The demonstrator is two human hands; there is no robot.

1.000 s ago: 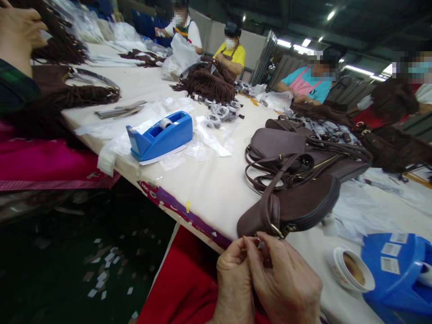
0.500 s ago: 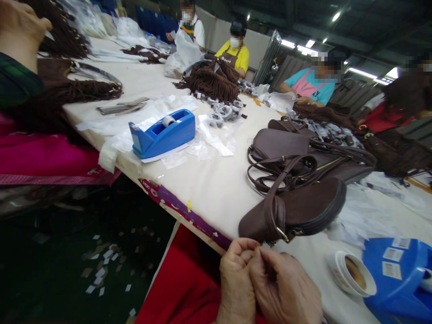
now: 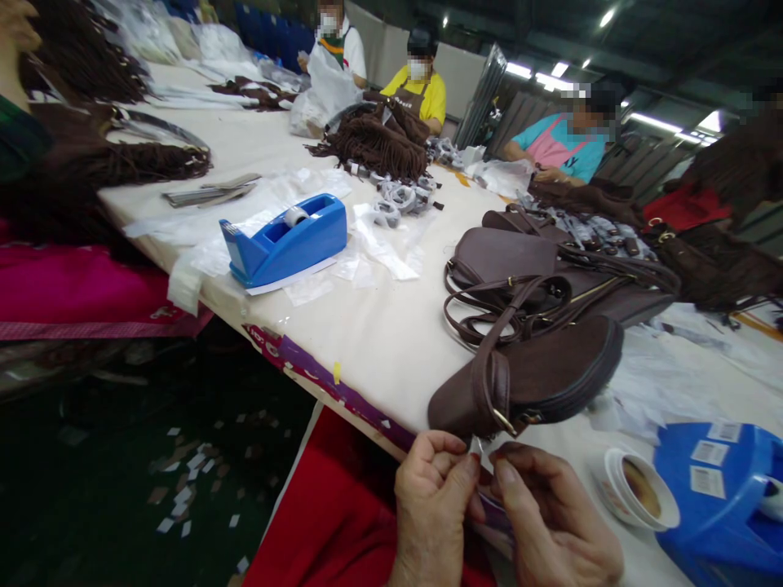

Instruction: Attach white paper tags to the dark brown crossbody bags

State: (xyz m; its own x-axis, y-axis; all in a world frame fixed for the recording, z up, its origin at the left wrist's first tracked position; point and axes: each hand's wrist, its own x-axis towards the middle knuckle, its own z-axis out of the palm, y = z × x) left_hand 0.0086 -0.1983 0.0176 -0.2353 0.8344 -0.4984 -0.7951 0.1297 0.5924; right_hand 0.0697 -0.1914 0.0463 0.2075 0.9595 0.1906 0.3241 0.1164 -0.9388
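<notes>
Just past the table's front edge, my left hand [image 3: 431, 497] is closed, thumb against the fingers. A small clear plastic piece [image 3: 479, 447] sticks up from its fingertips. My right hand [image 3: 554, 514] is right beside it, thumb and forefinger pinched; what it grips is too small and hidden to name. Below the fingers, a dark strip with a shine [image 3: 494, 515] shows partly between the hands. Directly beyond them lies a dark brown bag [image 3: 550, 367] with a strap looped round it and gold-coloured fittings, touched by neither hand as far as I can see.
More brown bags [image 3: 507, 253] lie behind. On the left stands a blue tape dispenser [image 3: 287, 244] among plastic sheets; on the right, another blue dispenser [image 3: 710, 497] beside stacked cups [image 3: 642, 489]. Co-workers [image 3: 422, 90] sit across the table [image 3: 379, 342]. Another person's arm [image 3: 18, 139] reaches in at left.
My hands have moved apart a little, the right one shifting rightward. The clear plastic piece now shows between the fingertips. The whole view has shifted slightly.
</notes>
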